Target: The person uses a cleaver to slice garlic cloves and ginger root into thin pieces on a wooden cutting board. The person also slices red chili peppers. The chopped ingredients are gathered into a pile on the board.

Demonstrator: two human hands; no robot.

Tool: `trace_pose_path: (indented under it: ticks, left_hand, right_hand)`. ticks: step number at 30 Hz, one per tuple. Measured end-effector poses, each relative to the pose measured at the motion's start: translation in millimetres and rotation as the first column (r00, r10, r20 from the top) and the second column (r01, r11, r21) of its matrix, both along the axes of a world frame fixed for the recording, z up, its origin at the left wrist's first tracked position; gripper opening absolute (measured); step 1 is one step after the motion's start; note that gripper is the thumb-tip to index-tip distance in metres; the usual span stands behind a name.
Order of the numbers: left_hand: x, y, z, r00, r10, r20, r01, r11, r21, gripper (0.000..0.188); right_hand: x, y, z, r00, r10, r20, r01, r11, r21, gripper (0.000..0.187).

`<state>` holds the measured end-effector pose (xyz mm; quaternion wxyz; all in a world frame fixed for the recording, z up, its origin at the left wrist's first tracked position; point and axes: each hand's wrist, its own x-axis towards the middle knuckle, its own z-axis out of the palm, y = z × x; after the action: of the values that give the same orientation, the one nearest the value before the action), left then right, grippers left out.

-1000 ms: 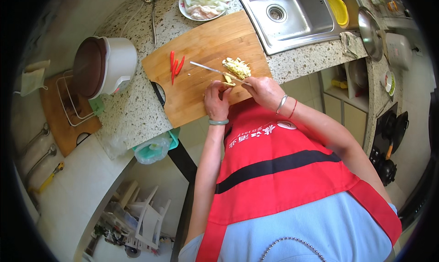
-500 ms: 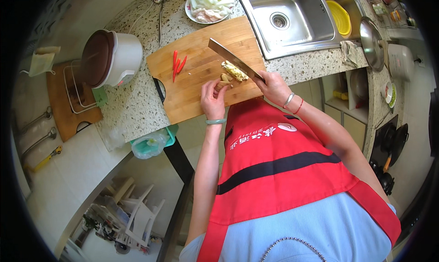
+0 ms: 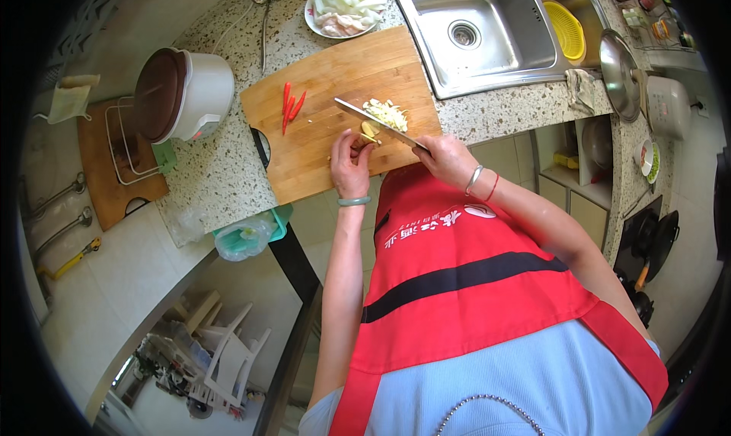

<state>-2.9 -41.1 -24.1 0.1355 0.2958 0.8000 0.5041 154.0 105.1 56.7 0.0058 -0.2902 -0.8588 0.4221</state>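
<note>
My right hand (image 3: 448, 162) grips a cleaver (image 3: 375, 119) by its handle; the blade slants over the wooden cutting board (image 3: 343, 70) and appears nearly edge-on. Chopped pale yellow bits (image 3: 387, 114), which look like ginger, lie in a small heap on the blade's far side. On its near side are a few ginger slices (image 3: 370, 129). The curled fingers and thumb of my left hand (image 3: 350, 168) are closed at these slices, close to the blade; the fingertips are partly hidden. Several red chilies (image 3: 292, 106) rest on the board's left part.
A plate of pale sliced strips and pinkish meat (image 3: 340, 26) stands beyond the board, near a ladle (image 3: 263, 25). To the right is a steel sink (image 3: 495, 28) with a yellow basket (image 3: 563, 26). A rice cooker (image 3: 199, 89) stands left; a bagged green bin (image 3: 247, 236) hangs below the counter.
The cleaver has turned from showing its broad side to nearly edge-on, and its tip has shifted left and nearer. The chopped ginger heap now lies spread out beyond the blade.
</note>
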Motion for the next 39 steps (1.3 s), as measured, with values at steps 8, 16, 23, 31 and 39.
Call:
trace_pose_path:
  ticks: [8,16,23,31,39]
  left_hand:
    - [2,4,0,0.986,0.156,-0.065,-0.151,0.986,0.071,0.014]
    - [5,6,-16,0.965,0.223,-0.139,-0.207,0.971,0.116,0.011]
    - [4,11,-15,0.964,0.226,-0.136,-0.208,0.968,0.139,0.011]
    - [4,9,-11,0.971,0.203,-0.127,-0.185,0.972,0.143,0.013]
    - [0,5,-9,0.953,0.085,-0.291,-0.072,0.996,0.056,0.014]
  right_hand:
    - [5,-4,-1,0.996,0.064,0.057,-0.063,0.998,-0.004,0.023]
    - [7,-7,5,0.994,0.088,0.061,-0.085,0.995,-0.054,0.027]
    - [-3,-3,16,0.977,0.115,0.178,-0.098,0.990,-0.105,0.027]
    - [-22,-3,22,0.942,0.156,0.296,-0.131,0.986,-0.102,0.027]
    - [-38,-28,-22,0.977,0.064,0.202,-0.073,0.997,0.038,0.021]
